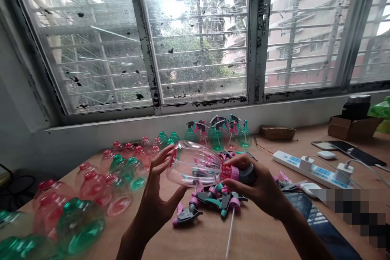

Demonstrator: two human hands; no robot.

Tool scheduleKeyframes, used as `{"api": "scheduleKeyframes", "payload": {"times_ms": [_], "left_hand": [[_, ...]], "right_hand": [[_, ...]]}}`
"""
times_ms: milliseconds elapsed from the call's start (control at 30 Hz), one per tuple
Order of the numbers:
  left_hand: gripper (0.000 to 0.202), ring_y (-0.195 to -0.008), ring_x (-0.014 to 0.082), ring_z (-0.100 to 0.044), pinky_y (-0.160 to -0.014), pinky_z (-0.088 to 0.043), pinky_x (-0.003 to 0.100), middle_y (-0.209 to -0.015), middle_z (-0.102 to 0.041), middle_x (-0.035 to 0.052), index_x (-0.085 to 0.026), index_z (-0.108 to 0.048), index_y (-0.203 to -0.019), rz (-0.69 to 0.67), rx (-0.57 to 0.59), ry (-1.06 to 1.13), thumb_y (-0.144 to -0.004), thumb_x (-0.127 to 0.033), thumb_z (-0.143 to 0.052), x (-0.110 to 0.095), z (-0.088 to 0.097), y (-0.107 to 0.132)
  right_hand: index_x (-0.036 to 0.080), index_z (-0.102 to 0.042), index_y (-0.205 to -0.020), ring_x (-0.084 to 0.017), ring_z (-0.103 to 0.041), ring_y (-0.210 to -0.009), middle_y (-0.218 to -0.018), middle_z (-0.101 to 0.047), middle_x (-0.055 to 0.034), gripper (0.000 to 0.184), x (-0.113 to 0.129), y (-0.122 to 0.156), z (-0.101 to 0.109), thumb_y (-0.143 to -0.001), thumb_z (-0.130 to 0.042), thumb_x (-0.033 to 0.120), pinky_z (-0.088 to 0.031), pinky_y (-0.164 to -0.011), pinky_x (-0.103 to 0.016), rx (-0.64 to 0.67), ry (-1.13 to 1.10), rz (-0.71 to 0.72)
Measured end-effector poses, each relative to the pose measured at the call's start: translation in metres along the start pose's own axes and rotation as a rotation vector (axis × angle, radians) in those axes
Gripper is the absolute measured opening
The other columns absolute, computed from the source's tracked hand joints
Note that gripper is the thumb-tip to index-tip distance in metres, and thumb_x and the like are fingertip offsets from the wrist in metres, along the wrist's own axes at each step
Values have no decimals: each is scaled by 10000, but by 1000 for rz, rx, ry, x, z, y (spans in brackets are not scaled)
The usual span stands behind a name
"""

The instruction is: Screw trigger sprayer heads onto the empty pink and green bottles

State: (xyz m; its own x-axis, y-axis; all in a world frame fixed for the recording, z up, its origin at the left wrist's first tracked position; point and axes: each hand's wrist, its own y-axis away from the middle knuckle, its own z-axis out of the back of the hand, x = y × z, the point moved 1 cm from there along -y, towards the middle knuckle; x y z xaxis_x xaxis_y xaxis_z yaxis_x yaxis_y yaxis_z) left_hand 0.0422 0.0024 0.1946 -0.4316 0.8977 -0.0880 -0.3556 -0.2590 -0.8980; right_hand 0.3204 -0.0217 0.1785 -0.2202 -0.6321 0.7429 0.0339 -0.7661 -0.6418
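Observation:
A clear pink spray bottle (pixel 195 164) lies sideways in the air between my hands, its neck pointing right. My left hand (pixel 157 189) cups its base, thumb below and fingers above. At the neck, my right hand (pixel 258 185) grips the grey and pink trigger spray head (pixel 245 174), which sits on the bottle's mouth; whether it is fully threaded I cannot tell. Beneath the bottle lies a pile of loose trigger spray heads (pixel 224 199) in grey, pink and teal, one with a white dip tube (pixel 230 231) pointing toward me.
Open pink and green bottles (pixel 81 225) crowd the table's left side. Several bottles with spray heads (pixel 217 138) stand by the wall. To the right are a power strip (pixel 313 168) with chargers, phones (pixel 358 154), a cardboard box (pixel 353 126) and a dark tablet-like device (pixel 319 221).

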Motion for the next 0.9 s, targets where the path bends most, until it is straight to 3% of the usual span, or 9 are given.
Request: {"api": "scheduleKeyframes", "payload": {"times_ms": [200,367,500,633,733,900], "left_hand": [[479,-1619,202,-412,-1338,-373,363,-1656,-478,194,-187,-482,-1384,33,-1,25,-1018,-332,-756,1,1,1],[482,-1620,174,-403,-1339,-362,331,-1640,-491,173,-188,-491,-1424,11,-23,40,-1022,-251,-750,4,0,0],[516,-1625,186,-402,-1337,-373,363,-1646,-485,164,-200,-488,-1459,-16,-14,37,-1012,-141,-738,5,0,0],[585,-1623,240,-409,-1315,-426,449,-1662,-473,192,-206,-475,-1459,20,16,18,-980,-273,-803,4,1,0],[521,-1608,254,-433,-1289,-465,483,-1659,-482,194,-219,-481,-1418,54,20,21,-1007,-376,-760,4,1,0],[456,-1607,203,-436,-1306,-439,401,-1640,-508,157,-224,-492,-1434,35,-23,18,-1041,-273,-719,6,-2,0]], "right_hand": [[222,-754,-974,-179,-604,-704,-821,-677,9,241,1,1,-1,-841,-896,365,-483,-639,-271,8,34,23],[234,-762,-998,-158,-597,-700,-838,-662,24,244,0,0,0,-845,-913,351,-481,-626,-246,5,-15,0],[236,-754,-995,-145,-588,-669,-836,-638,33,265,-2,1,2,-857,-916,393,-484,-586,-229,25,-105,-51],[226,-760,-985,-156,-605,-684,-838,-656,19,274,-1,0,1,-843,-922,395,-492,-590,-235,13,-65,-43],[227,-753,-958,-158,-602,-677,-815,-659,19,252,1,0,0,-845,-916,381,-489,-594,-240,29,-7,-17],[237,-748,-994,-169,-637,-725,-854,-662,12,255,-1,2,0,-868,-903,395,-531,-649,-254,27,-10,-23]]}}
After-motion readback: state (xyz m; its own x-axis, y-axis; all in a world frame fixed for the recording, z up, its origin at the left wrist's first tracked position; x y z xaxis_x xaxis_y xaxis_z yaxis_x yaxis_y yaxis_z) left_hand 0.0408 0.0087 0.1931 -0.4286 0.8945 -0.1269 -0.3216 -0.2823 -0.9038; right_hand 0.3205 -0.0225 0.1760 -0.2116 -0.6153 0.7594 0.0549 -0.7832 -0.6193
